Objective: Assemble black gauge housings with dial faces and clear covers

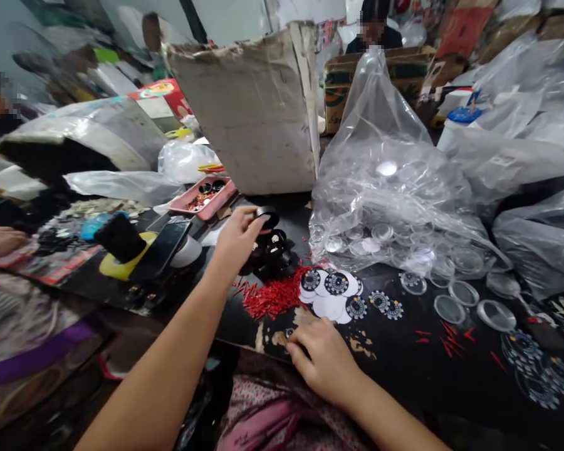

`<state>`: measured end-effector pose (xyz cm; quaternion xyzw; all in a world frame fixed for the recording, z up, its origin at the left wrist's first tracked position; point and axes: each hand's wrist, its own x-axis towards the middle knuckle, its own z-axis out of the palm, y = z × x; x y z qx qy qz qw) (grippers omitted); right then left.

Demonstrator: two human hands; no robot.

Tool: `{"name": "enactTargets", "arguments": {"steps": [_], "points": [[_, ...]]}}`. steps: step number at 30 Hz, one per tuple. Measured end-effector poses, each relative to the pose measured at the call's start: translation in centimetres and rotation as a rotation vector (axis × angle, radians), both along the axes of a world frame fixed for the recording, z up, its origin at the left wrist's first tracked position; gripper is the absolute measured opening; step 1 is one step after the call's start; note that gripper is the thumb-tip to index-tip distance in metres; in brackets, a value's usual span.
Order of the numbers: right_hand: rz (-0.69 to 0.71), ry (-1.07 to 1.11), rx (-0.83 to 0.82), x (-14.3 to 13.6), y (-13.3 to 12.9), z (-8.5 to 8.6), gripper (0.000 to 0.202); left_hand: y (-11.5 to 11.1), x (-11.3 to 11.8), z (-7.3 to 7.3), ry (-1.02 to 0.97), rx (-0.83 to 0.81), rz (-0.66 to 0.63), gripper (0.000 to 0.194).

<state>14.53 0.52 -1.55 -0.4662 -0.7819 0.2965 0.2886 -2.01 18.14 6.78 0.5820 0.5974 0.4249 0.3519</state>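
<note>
My left hand (239, 237) reaches over the table and pinches a round black case (269, 217) by its rim. Below it lies a pile of similar black round cases (273, 255), some with small pale parts inside. My right hand (320, 352) rests at the table's near edge with its fingers curled. A small round piece (289, 333) shows at its fingertips; I cannot make out what it is. Between the hands spreads a heap of thin red pointers (272, 297). To its right lie printed black-and-white dial discs (337, 283) and plain white discs (329, 307).
A big clear bag (395, 194) spills clear round covers (450, 309) onto the table. A tall worn carton (258, 119) stands behind. A pink tray (204, 197) of parts and a phone (173, 250) are left. Dial sheets (529, 366) lie right. Other people sit left and behind.
</note>
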Motion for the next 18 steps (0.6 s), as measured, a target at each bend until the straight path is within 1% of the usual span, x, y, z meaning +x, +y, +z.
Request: {"name": "enactTargets", "arguments": {"steps": [1, 3, 6, 9, 11, 12, 14, 16, 18], "points": [[-0.001, 0.005, -0.001, 0.0, 0.0, 0.0, 0.014, -1.6, -0.6, -0.1, -0.111, -0.019, 0.021, 0.027], [-0.003, 0.023, 0.006, 0.0, 0.1, 0.0, 0.014, -5.3, -1.3, -0.9, -0.313, -0.081, 0.050, 0.024], [-0.007, 0.037, 0.025, -0.2, -0.1, 0.0, 0.017, -10.6, -1.4, -2.7, -0.548, -0.197, 0.089, 0.022], [-0.005, 0.033, 0.032, -0.1, -0.5, 0.3, 0.019, -14.4, -1.1, -4.5, -0.719, -0.306, 0.129, 0.023], [-0.010, 0.056, 0.016, 0.5, -0.3, 1.0, 0.020, -15.8, -0.9, -5.3, -0.805, -0.371, 0.139, 0.027], [-0.044, 0.060, 0.012, 1.1, 0.0, 1.4, 0.022, -16.2, -0.8, -5.6, -0.840, -0.401, 0.136, 0.030], [-0.187, -0.018, 0.019, 2.6, 1.3, 2.4, 0.024, -16.7, -0.5, -6.0, -0.900, -0.448, 0.116, 0.037], [-0.370, -0.177, 0.040, 4.2, 2.8, 3.2, 0.027, -17.1, -0.1, -6.1, -0.946, -0.467, 0.095, 0.039], [-0.448, -0.281, 0.046, 5.5, 4.2, 3.3, 0.035, -17.9, 0.6, -6.2, -1.007, -0.489, 0.078, 0.036]]}}
